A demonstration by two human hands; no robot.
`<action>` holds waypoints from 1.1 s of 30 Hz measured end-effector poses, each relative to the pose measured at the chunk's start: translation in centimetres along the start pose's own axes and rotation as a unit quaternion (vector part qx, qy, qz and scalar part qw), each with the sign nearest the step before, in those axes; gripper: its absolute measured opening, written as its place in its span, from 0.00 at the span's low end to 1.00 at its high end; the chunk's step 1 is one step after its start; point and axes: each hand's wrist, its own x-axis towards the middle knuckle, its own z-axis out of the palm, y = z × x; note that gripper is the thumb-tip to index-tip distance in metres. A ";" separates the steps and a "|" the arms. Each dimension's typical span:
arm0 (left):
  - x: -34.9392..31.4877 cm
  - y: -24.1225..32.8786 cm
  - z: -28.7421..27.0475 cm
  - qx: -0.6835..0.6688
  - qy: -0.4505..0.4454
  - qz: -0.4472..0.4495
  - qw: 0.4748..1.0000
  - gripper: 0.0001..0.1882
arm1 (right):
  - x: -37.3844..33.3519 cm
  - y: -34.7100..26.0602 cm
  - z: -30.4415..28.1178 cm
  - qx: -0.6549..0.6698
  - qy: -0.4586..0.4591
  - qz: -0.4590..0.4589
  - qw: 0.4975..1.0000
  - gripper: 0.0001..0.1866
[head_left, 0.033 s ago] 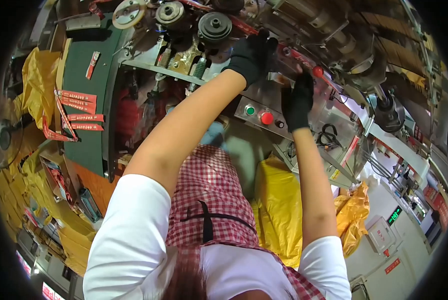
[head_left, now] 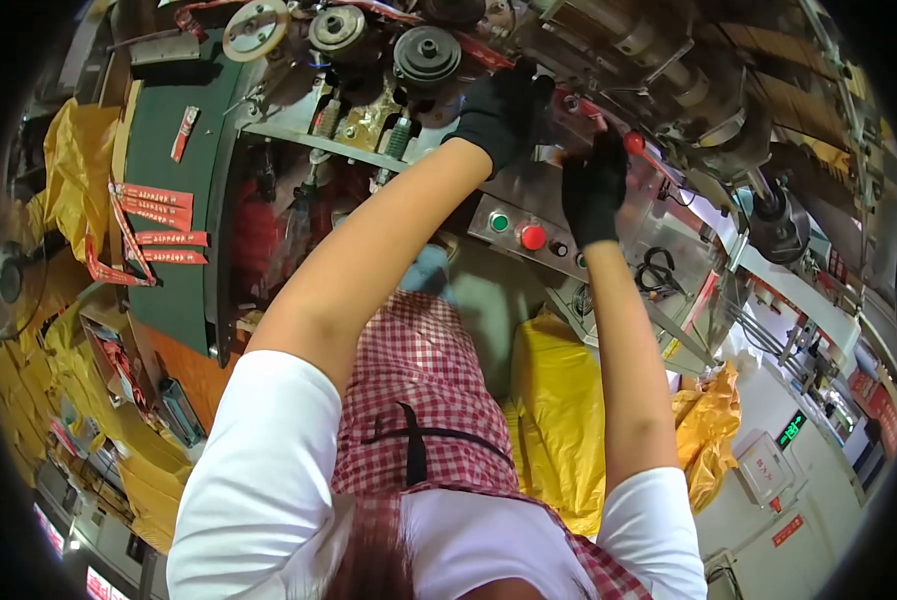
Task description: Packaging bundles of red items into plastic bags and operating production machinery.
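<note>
Both my hands wear black gloves and reach over the metal top of a machine (head_left: pixel 526 190). My left hand (head_left: pixel 501 112) is beside a dark grooved pulley wheel (head_left: pixel 428 56), next to a red printed strip (head_left: pixel 489 57) running along the rollers. Its fingers are dark and mostly hidden, so any hold cannot be made out. My right hand (head_left: pixel 596 190) is raised above the plate, thumb and forefinger apart, with bare fingertips showing. Those fingertips are close to the red strip and to a red ball knob (head_left: pixel 635 143); whether they touch the strip is unclear.
Near me is a control panel with a green button (head_left: pixel 500 222) and a red button (head_left: pixel 533 236). A dark green conveyor belt (head_left: pixel 174 110) with several red packets (head_left: pixel 159 205) lies at left. Yellow sacks (head_left: pixel 559 420) stand below. Heavy machine parts (head_left: pixel 689 80) rise at far right.
My right hand has moved slightly away from me, closer to the red strip and knob. My left hand has hardly moved.
</note>
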 end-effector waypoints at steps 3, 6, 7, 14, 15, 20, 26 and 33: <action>1.1 0.9 1.2 -0.046 -0.035 -0.046 0.997 0.15 | 3.5 3.4 3.5 -0.090 -0.061 0.063 0.992 0.19; 1.8 1.0 1.3 -0.012 -0.031 -0.003 0.999 0.14 | 5.3 5.2 4.7 -0.130 0.038 -0.008 0.991 0.15; 2.0 1.3 1.1 -0.016 -0.044 -0.012 0.999 0.14 | 5.8 6.1 4.3 -0.097 -0.070 0.007 0.993 0.18; 2.7 0.2 3.0 0.031 -0.091 -0.040 0.995 0.10 | 6.1 1.2 2.4 -0.314 -0.245 -0.087 0.913 0.17; 3.1 1.1 3.3 0.065 -0.101 -0.067 0.991 0.11 | 6.0 2.7 2.7 -0.319 -0.244 -0.084 0.912 0.17; 4.8 2.5 2.8 0.122 -0.199 -0.076 0.969 0.12 | 6.1 6.1 2.9 -0.166 -0.076 -0.229 0.956 0.12; 5.8 3.1 1.2 0.026 -0.160 -0.134 0.978 0.14 | 6.7 5.7 2.9 -0.226 0.045 -0.274 0.934 0.12; 4.5 2.7 1.0 0.073 -0.191 -0.109 0.973 0.13 | 6.9 4.9 2.6 -0.336 -0.178 -0.233 0.895 0.11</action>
